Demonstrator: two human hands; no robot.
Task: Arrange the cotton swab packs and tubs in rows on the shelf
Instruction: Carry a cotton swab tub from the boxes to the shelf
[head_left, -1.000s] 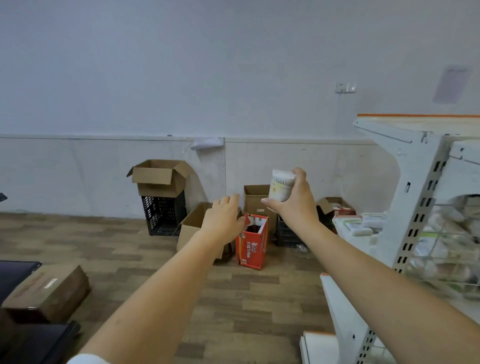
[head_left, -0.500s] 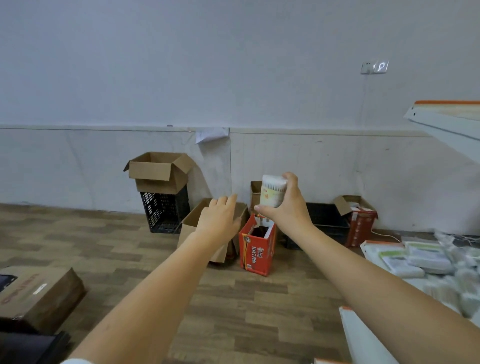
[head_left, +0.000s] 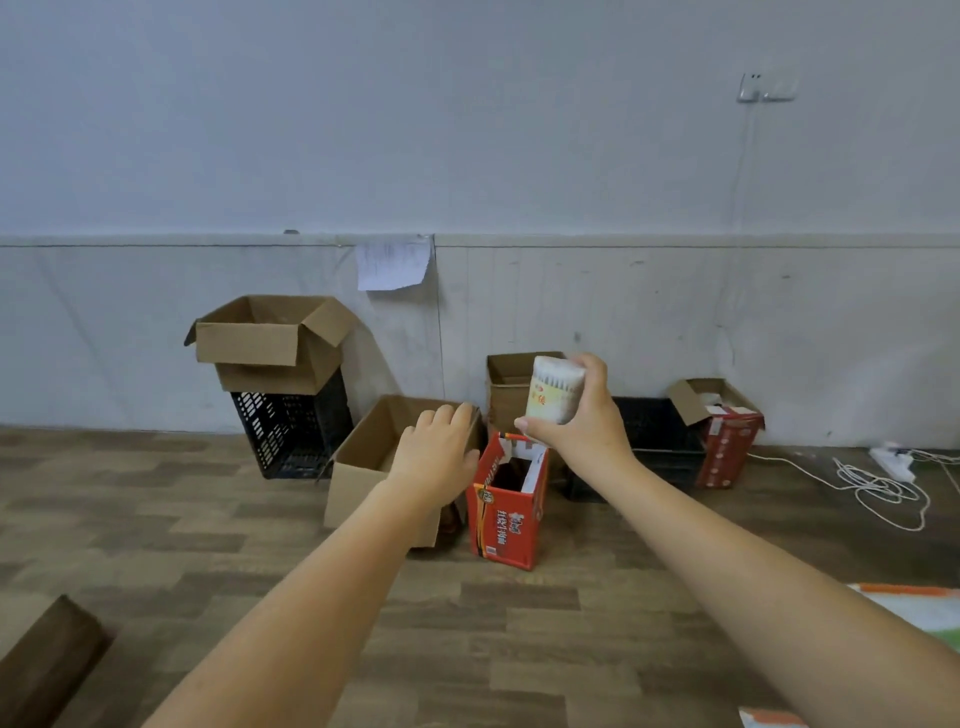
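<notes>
My right hand (head_left: 579, 423) grips a round cotton swab tub (head_left: 555, 389), clear with a yellow label and white swab tips showing at its top, held upright at arm's length in the middle of the view. To its left my left hand (head_left: 439, 452) is stretched forward, fingers relaxed and empty, its back toward me. The shelf itself is out of view; only a strip with an orange edge (head_left: 914, 605) shows at the lower right.
Against the wall stand an open cardboard box (head_left: 270, 343) on a black crate (head_left: 291, 431), a tilted cardboard box (head_left: 363, 467), a red carton (head_left: 506, 512), another red carton (head_left: 727, 431) and a low black crate (head_left: 660, 441). White cable (head_left: 878, 488) lies on the floor at the right.
The view has swung left, so the white shelf and the packs on it have slid out of sight. Both arms stay outstretched, the tub still in my right hand.
</notes>
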